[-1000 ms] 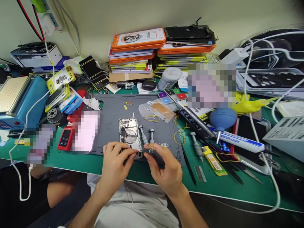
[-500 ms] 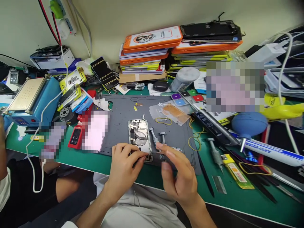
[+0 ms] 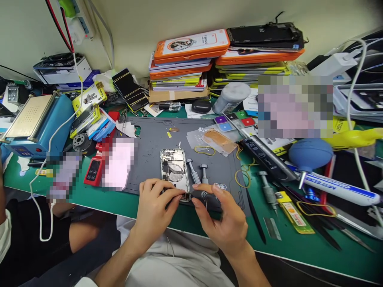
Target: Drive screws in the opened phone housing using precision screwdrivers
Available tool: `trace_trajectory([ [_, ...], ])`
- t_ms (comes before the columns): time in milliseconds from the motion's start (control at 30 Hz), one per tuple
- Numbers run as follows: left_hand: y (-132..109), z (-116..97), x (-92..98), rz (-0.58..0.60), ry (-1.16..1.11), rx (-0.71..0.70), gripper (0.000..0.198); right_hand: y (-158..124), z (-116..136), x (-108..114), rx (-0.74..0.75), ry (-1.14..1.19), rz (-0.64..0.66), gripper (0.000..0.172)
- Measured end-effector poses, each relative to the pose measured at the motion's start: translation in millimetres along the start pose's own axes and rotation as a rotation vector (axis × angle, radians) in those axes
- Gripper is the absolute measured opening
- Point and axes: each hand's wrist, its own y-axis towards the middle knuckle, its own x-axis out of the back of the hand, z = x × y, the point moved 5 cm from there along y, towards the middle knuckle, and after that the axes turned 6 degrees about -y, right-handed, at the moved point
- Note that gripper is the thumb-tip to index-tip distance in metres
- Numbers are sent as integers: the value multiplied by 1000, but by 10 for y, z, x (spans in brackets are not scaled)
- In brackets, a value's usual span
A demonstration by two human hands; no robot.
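Note:
An opened phone (image 3: 176, 169), its inner parts bare, lies on the dark grey mat. My left hand (image 3: 157, 201) is closed at the phone's lower left edge, with thumb and index finger pinched near its bottom end. What lies between those fingertips is too small to make out. My right hand (image 3: 223, 217) curls its thumb and fingers around the dark, ringed handle of a screwdriver (image 3: 206, 198), whose thin shaft points left toward the phone's bottom end. Two small grey screwdrivers (image 3: 194, 171) lie just right of the phone.
The dark mat (image 3: 149, 137) covers the green bench. At right lie a black pen-shaped tool (image 3: 266, 157), a blue air blower (image 3: 310, 156) and a grey screwdriver (image 3: 269, 195). A blue heating machine (image 3: 56, 135) stands at left. Stacked boxes (image 3: 191, 48) line the wall. Another person sits at far left.
My right hand has moved slightly left, its thumb and fingers coming around the dark handle. My left hand keeps its place on the phone. The whole view has shifted a little.

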Motion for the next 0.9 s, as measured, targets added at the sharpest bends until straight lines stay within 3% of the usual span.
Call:
trace_trajectory([
  [133,-3,-2,9,-11,4,-12,14,9,-11,33,-57,69,-28,61],
  [300,8,0,21,-13,-3,-22,8,15,-15,51,-100,200,-13,67],
  [567,22,11,28,-33,-13,-38,9,8,-26,100,-148,135,-84,69],
  [900,11,31,21,-26,13,-53,17,-1,25,31,-53,103,-8,65],
])
